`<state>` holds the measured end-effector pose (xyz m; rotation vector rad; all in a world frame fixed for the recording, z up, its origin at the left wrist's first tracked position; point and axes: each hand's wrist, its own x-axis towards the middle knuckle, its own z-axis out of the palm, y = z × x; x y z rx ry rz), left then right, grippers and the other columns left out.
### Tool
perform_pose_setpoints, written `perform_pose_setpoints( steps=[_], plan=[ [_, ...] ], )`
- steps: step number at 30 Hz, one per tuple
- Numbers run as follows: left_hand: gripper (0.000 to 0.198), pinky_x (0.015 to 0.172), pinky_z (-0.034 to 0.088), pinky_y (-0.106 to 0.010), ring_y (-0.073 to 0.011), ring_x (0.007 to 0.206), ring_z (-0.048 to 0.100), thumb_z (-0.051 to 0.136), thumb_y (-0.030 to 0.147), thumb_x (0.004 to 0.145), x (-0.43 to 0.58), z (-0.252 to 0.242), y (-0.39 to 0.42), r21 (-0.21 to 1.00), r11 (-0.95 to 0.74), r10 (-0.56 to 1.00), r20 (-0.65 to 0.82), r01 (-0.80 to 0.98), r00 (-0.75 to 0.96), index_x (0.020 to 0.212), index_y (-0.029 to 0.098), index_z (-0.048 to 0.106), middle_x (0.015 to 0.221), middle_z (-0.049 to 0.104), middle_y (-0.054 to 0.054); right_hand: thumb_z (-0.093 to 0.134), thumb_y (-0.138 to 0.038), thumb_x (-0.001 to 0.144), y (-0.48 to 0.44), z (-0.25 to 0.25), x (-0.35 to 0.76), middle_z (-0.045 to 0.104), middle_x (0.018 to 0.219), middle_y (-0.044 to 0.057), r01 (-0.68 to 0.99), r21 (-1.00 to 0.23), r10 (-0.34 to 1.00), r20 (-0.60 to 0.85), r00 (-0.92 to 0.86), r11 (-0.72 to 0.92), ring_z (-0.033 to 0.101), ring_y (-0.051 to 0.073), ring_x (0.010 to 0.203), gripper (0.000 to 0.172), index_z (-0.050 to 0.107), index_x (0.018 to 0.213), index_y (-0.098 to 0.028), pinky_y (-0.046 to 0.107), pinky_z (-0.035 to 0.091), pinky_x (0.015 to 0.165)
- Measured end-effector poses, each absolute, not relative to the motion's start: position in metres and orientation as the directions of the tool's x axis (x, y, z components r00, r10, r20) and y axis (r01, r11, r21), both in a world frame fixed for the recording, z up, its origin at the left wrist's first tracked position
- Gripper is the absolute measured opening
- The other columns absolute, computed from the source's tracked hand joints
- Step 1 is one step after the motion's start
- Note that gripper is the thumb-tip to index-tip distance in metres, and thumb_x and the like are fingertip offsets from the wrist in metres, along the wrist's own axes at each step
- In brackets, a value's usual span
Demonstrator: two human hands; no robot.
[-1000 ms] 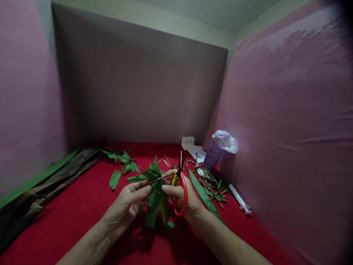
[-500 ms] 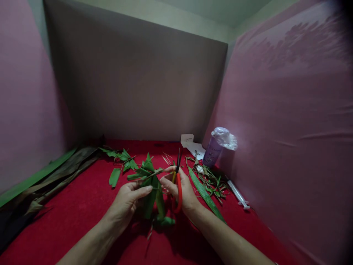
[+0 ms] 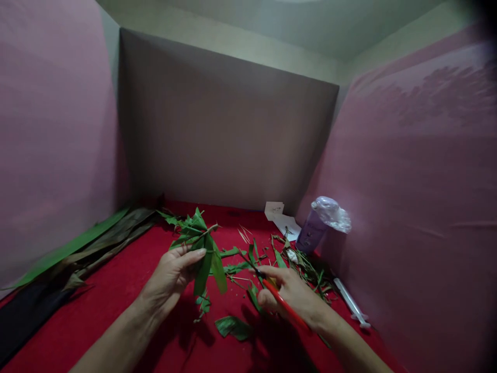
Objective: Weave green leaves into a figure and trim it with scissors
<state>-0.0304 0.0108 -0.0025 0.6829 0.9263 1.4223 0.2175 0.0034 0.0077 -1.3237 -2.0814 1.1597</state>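
My left hand [image 3: 171, 280] pinches a bundle of green leaf pieces and twig [image 3: 204, 264] between thumb and fingers, above the red cloth. A brown twig end sticks out of its upper right. In my right hand [image 3: 295, 292] are scissors [image 3: 281, 300] with red and yellow handles; their dark blades point up and left, apart from the bundle. Cut leaf scraps and stems [image 3: 233, 254] lie beyond and between the hands. A folded green leaf piece [image 3: 233, 328] rests on the cloth below them.
Long green and dried leaves [image 3: 93, 243] run along the left edge. To the right stand a purple bottle [image 3: 310, 233] with plastic wrap, a heap of twigs [image 3: 310, 269] and a syringe [image 3: 351, 303]. White papers [image 3: 287, 227] lie at the back, near thin sticks [image 3: 244, 234].
My right hand has moved right and down, away from the bundle, and the scissors have tilted left. The left hand still holds the bundle. The camera view has shifted.
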Motion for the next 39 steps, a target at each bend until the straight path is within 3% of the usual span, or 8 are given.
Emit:
perform_pose_setpoints(
  steps=[6, 13, 18, 23, 27, 34, 39],
  plan=[
    [0.014, 0.052, 0.052, -0.021, -0.0121, 0.053, 0.064, 0.073, 0.01, 0.062, -0.033, -0.005, 0.013, 0.864, 0.076, 0.989, -0.13, -0.498, -0.075, 0.074, 0.011, 0.065, 0.065, 0.071, -0.004, 0.064, -0.042, 0.073, -0.004, 0.017, 0.213, 0.037, 0.057, -0.005, 0.633, -0.688, 0.821, -0.095, -0.563, 0.355, 0.03, 0.009, 0.055, 0.026, 0.062, 0.073, -0.016, 0.021, 0.023, 0.048],
    [0.014, 0.056, 0.051, -0.02, -0.011, 0.055, 0.063, 0.074, 0.015, 0.062, -0.032, 0.001, 0.009, 0.887, 0.114, 0.992, -0.129, -0.447, -0.002, 0.074, 0.012, 0.066, 0.065, 0.07, -0.003, 0.071, -0.04, 0.068, 0.002, 0.011, 0.211, 0.04, 0.057, -0.006, 0.594, -0.715, 0.79, -0.097, -0.606, 0.368, 0.03, 0.007, 0.053, 0.029, 0.06, 0.083, -0.018, 0.02, 0.019, 0.045],
    [0.014, 0.056, 0.05, -0.02, -0.0112, 0.056, 0.063, 0.075, 0.014, 0.061, -0.03, 0.004, 0.007, 0.902, 0.16, 0.987, -0.149, -0.402, 0.058, 0.072, 0.012, 0.068, 0.066, 0.071, -0.003, 0.069, -0.044, 0.071, 0.002, 0.009, 0.21, 0.034, 0.052, -0.007, 0.51, -0.805, 0.768, -0.111, -0.631, 0.302, 0.028, 0.005, 0.048, 0.031, 0.056, 0.072, -0.016, 0.019, 0.017, 0.042],
    [0.014, 0.058, 0.05, -0.021, -0.0117, 0.057, 0.064, 0.075, 0.015, 0.061, -0.029, 0.005, 0.006, 0.903, 0.166, 0.986, -0.145, -0.396, 0.082, 0.073, 0.014, 0.069, 0.067, 0.072, -0.003, 0.073, -0.034, 0.067, -0.001, 0.007, 0.204, 0.045, 0.051, -0.006, 0.413, -0.9, 0.743, -0.181, -0.644, 0.139, 0.034, 0.004, 0.044, 0.025, 0.057, 0.068, -0.014, 0.017, 0.02, 0.04],
    [0.012, 0.058, 0.05, -0.02, -0.0115, 0.058, 0.064, 0.074, 0.014, 0.062, -0.029, 0.005, 0.006, 0.911, 0.155, 0.988, -0.137, -0.382, 0.076, 0.073, 0.014, 0.069, 0.067, 0.072, -0.003, 0.072, -0.027, 0.066, -0.003, 0.006, 0.201, 0.058, 0.058, -0.004, 0.343, -0.938, 0.739, -0.203, -0.642, 0.04, 0.037, 0.003, 0.041, 0.022, 0.064, 0.082, -0.013, 0.016, 0.028, 0.04],
    [0.015, 0.059, 0.052, -0.022, -0.0133, 0.06, 0.065, 0.073, 0.016, 0.064, -0.032, 0.002, 0.004, 0.924, 0.162, 0.987, -0.151, -0.346, 0.058, 0.078, 0.013, 0.068, 0.07, 0.073, -0.004, 0.073, -0.023, 0.063, -0.002, -0.001, 0.2, 0.058, 0.053, -0.005, 0.308, -0.951, 0.771, -0.2, -0.605, -0.006, 0.038, 0.004, 0.04, 0.031, 0.068, 0.092, -0.012, 0.017, 0.029, 0.041],
    [0.013, 0.059, 0.051, -0.02, -0.0119, 0.062, 0.065, 0.073, 0.015, 0.065, -0.032, 0.003, 0.005, 0.924, 0.147, 0.989, -0.128, -0.353, 0.077, 0.077, 0.014, 0.069, 0.071, 0.073, -0.003, 0.071, -0.021, 0.064, -0.004, 0.003, 0.2, 0.063, 0.057, -0.001, 0.303, -0.953, 0.767, -0.182, -0.615, 0.016, 0.046, 0.007, 0.047, 0.013, 0.069, 0.073, -0.012, 0.019, 0.033, 0.047]
  ],
)
